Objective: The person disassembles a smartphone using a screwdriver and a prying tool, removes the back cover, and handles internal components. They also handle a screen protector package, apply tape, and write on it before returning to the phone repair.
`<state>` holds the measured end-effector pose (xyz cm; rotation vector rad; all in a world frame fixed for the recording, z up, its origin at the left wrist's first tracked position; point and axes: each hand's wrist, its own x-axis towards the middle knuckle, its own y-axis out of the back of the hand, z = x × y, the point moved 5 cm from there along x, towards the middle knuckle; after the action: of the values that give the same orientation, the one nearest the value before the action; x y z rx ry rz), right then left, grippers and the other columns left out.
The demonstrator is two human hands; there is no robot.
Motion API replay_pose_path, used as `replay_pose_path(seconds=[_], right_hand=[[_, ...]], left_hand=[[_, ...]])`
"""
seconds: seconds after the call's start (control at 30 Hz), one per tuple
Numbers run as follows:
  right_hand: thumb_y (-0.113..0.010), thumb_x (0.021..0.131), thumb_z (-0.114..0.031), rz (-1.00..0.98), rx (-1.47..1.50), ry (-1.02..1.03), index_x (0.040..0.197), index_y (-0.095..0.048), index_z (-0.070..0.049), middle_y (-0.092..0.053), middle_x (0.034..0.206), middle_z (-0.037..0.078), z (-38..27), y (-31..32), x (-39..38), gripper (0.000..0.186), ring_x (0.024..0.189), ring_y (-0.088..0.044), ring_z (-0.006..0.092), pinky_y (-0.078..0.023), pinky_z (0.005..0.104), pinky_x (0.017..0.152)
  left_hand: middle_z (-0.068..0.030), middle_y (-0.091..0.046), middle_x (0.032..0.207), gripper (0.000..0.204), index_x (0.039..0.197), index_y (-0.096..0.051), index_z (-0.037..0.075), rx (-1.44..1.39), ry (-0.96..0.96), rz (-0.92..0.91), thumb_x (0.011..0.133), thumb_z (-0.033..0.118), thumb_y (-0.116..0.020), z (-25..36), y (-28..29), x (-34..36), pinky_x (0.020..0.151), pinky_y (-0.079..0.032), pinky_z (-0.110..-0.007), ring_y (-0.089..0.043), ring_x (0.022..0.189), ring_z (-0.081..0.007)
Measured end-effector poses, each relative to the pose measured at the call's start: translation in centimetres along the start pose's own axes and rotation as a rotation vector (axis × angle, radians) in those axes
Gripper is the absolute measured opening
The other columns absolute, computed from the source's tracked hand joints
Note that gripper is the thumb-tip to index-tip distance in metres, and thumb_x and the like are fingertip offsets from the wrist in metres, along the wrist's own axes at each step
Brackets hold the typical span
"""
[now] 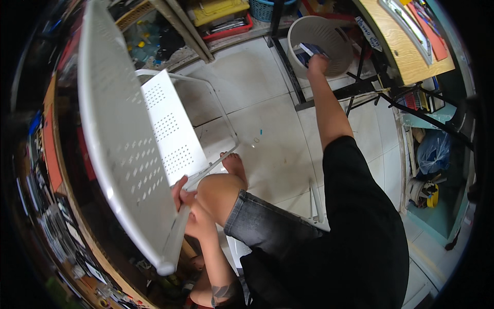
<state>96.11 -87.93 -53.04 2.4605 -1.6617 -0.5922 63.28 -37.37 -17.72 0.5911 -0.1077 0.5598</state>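
Note:
A white metal chair with rows of small punched holes in its panels stands on the left, its large panel tilted up close to me. My left hand is closed around the chair's frame at its near edge. Stretched far forward, my right hand reaches into the mouth of a light grey round bin. It grips a dark blue and white flat item, whose kind I cannot make out. The fingers under that item are partly hidden.
Black metal legs frame the bin, below a wooden tabletop. A crowded shelf runs along the left. Yellow and red trays sit at the back. Small bits lie on the tiled floor.

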Motion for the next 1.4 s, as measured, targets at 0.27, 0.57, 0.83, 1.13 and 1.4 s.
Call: replay_pose_path(seconds=[0.27,0.57,0.83,1.13,1.4], right_hand=[[-0.053,0.104,-0.03,-0.807,0.475,-0.041,0.127,-0.069,-0.014,-0.058,0.094,0.003,-18.4,7.6,-18.9,0.032,0.079,-0.057,0.0143,-0.054,0.0311,0.073],[-0.05,0.103,-0.02,-1.262,0.556,0.814,0.124,-0.059,-0.004,-0.057,0.119,0.006,-39.7,28.3,-44.1,0.028,0.106,-0.057,0.0152,-0.048,0.0283,0.088],[-0.061,0.096,-0.02,-2.566,-0.074,0.691,0.106,-0.065,0.0,-0.061,0.105,0.008,-25.6,39.9,-74.6,0.022,0.1,-0.056,0.0175,-0.044,0.0315,0.091],[-0.07,0.092,-0.004,-3.045,-0.475,0.743,0.114,-0.065,-0.001,-0.064,0.123,0.014,-14.5,42.3,-94.2,0.022,0.109,-0.063,0.0182,-0.052,0.0301,0.087],[-0.077,0.087,-0.015,-2.307,0.536,1.65,0.101,-0.066,-0.003,-0.066,0.087,0.012,-22.6,46.8,-103.4,0.021,0.084,-0.065,0.0314,-0.051,0.0399,0.077]], left_hand=[[-0.022,-0.051,0.149,0.066,0.155,-0.034,0.0,-0.028,0.061,-0.072,0.099,0.012,-0.067,0.7,5.2,-5.6,0.112,-0.045,-0.044,-0.049,0.14,-0.0329],[-0.0134,-0.061,0.141,0.046,0.144,-0.055,0.004,-0.52,0.374,-0.057,0.109,0.034,-0.052,-2.9,22.2,-20.6,0.102,-0.052,-0.037,-0.063,0.123,-0.0232],[-0.021,-0.045,0.156,0.083,0.165,-0.018,0.014,-1.547,0.086,0.497,0.104,0.067,-0.034,0.5,31.5,-22.8,0.111,-0.046,-0.051,-0.055,0.134,-0.0362],[-0.0337,-0.039,0.154,0.095,0.166,-0.013,0.023,-1.503,0.064,0.608,0.095,0.08,-0.04,-6.7,46.4,-26.0,0.1,-0.053,-0.06,-0.055,0.131,-0.0482],[-0.0161,-0.044,0.153,0.079,0.161,-0.024,0.009,-1.597,0.265,0.528,0.106,0.066,-0.023,-3.3,46.4,-23.5,0.116,-0.043,-0.043,-0.049,0.14,-0.028]])
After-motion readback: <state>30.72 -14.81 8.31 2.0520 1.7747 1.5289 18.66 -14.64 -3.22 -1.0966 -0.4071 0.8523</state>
